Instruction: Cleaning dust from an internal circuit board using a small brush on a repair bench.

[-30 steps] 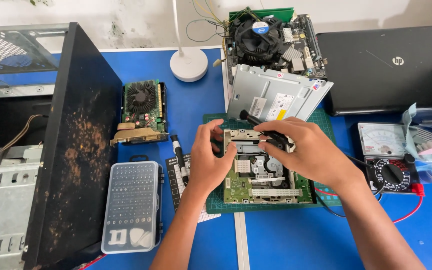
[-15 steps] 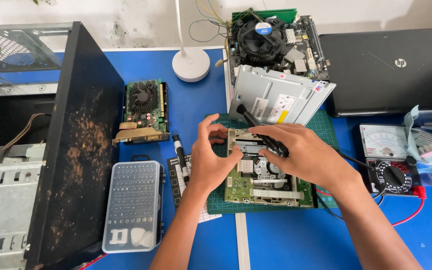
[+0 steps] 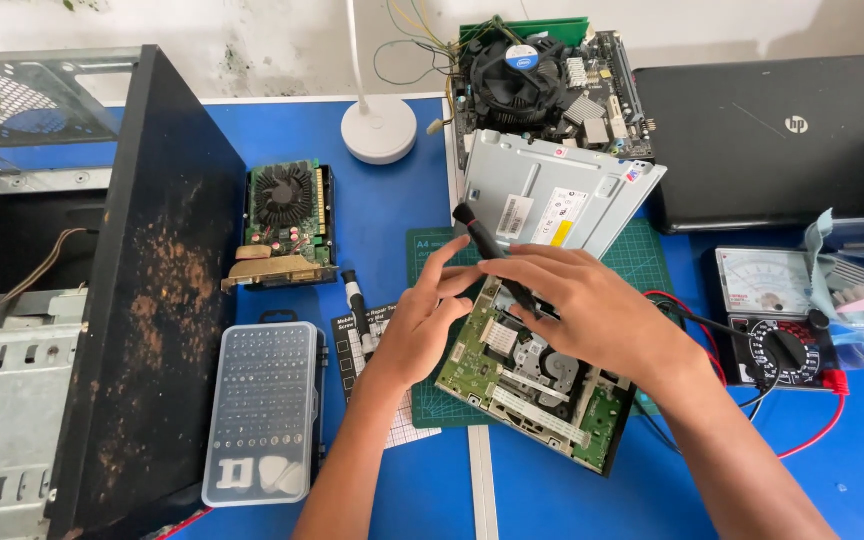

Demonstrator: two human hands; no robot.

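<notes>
opened drive (image 3: pixel 542 385) lies on the surface, its metal cover (image 3: pixel 552 195) off just behind it. right hand (image 3: pixel 592 310) fingers pinch a black screwdriver (image 3: pixel 497 258) over the drive; left hand (image 3: pixel 422 325) fingers spread beside it. circuit board remains in place.

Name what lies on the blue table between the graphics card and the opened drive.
In the head view, a black pen-shaped tool lies between the graphics card and the opened drive.

I see the opened drive (image 3: pixel 542 385) on the cutting mat (image 3: pixel 642 262) at the worktop's (image 3: pixel 392 210) middle, its cover (image 3: pixel 552 195) behind it. The motherboard (image 3: pixel 552 80) sits at the far edge, the laptop (image 3: pixel 782 130) in the far right corner, the computer case (image 3: pixel 82 290) along the left edge, and the bit case (image 3: pixel 262 410) beside it.
</notes>
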